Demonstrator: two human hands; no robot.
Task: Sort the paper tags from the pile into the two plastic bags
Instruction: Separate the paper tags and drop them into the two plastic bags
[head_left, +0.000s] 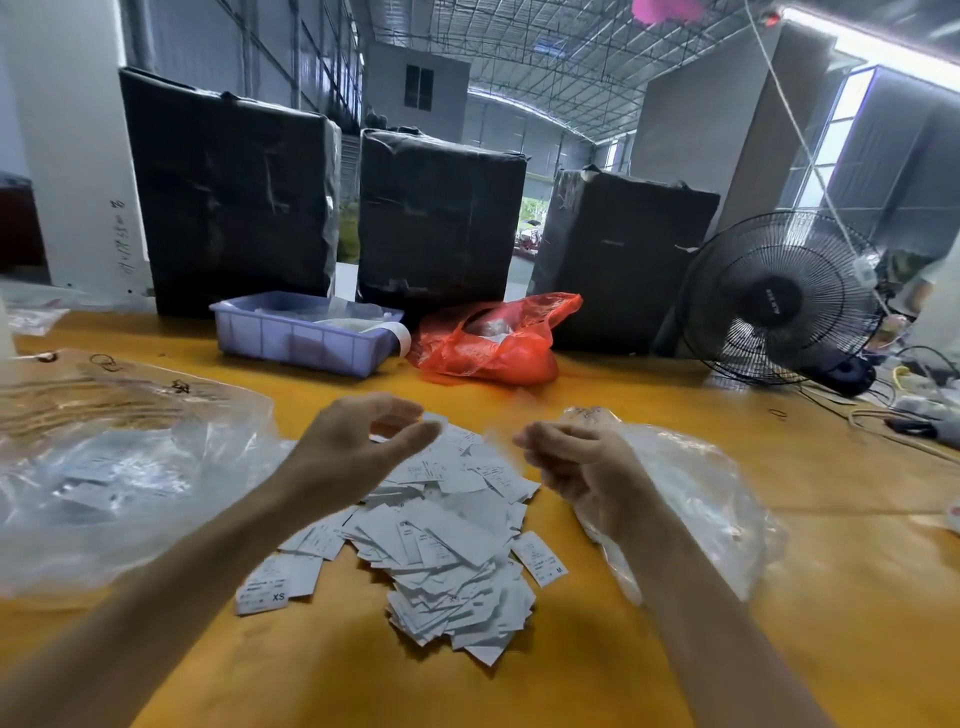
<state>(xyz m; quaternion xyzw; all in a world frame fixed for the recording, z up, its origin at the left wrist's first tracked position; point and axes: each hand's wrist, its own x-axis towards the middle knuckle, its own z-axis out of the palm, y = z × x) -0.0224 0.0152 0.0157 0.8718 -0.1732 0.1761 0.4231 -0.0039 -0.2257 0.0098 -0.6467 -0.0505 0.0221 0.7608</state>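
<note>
1. A clear plastic bag (104, 467) lies at the left on the yellow surface (675, 415), with some paper tags inside.
2. The left hand (358, 441) hovers above the far edge of the pile of paper tags (447, 540), fingers and thumb curved and apart; a blurred tag may be at its fingertips, though that cannot be told.
3. The right hand (571, 462) has curled fingers; what it grips cannot be told.
4. A second clear bag (701, 493) lies just right of the pile.
</note>
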